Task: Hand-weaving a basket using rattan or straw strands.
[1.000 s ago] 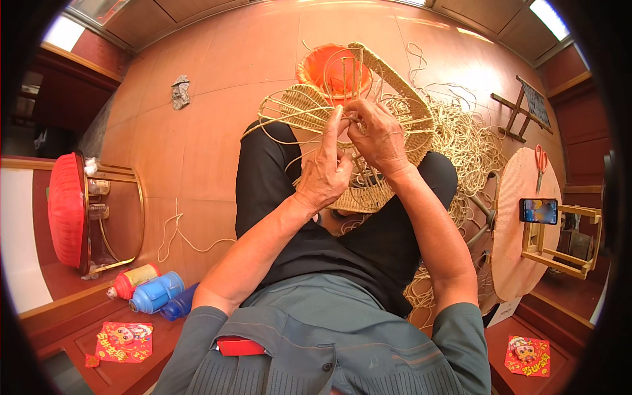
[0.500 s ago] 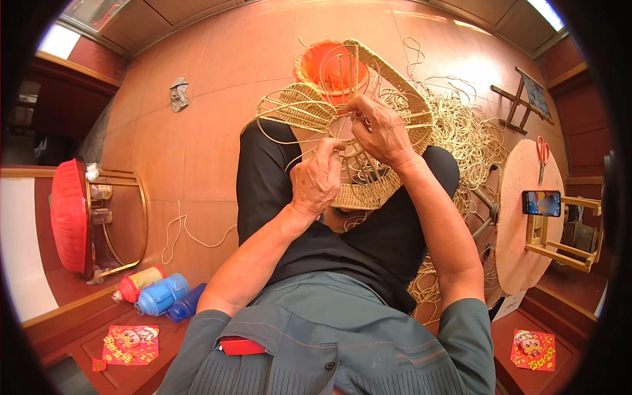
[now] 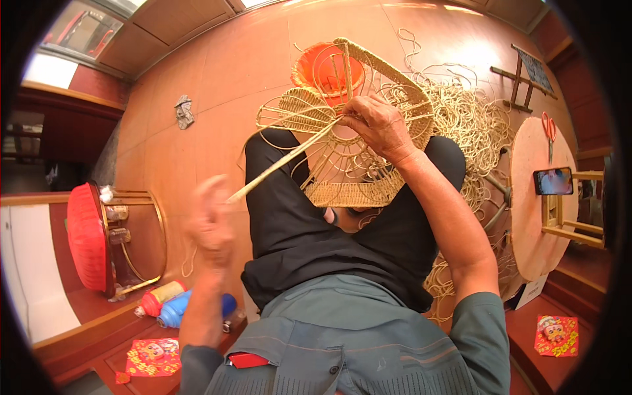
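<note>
My right hand (image 3: pixel 372 125) pinches cords at the middle of a partly woven straw wicker piece (image 3: pixel 349 194), which has bare ribs and loops and rests between my knees. From those fingers a pale cord (image 3: pixel 283 158) runs tautly down-left over my left thigh to my left hand (image 3: pixel 214 217), which is smeared by motion, so its grip on the cord is unclear. An orange bucket (image 3: pixel 316 62) sits just beyond the wicker piece.
A heap of loose cord (image 3: pixel 474 125) lies right, beside a round board (image 3: pixel 526 250) with scissors (image 3: pixel 550 135) and a phone (image 3: pixel 553 181). A folding stool (image 3: pixel 523 79) is behind. Left are a red-covered seat (image 3: pixel 85 237), flasks (image 3: pixel 174 306) and crumpled grey material (image 3: pixel 184 110).
My left hand has moved from the wicker piece out to the lower left, and a long cord now stretches between my hands. My right hand stays at the middle.
</note>
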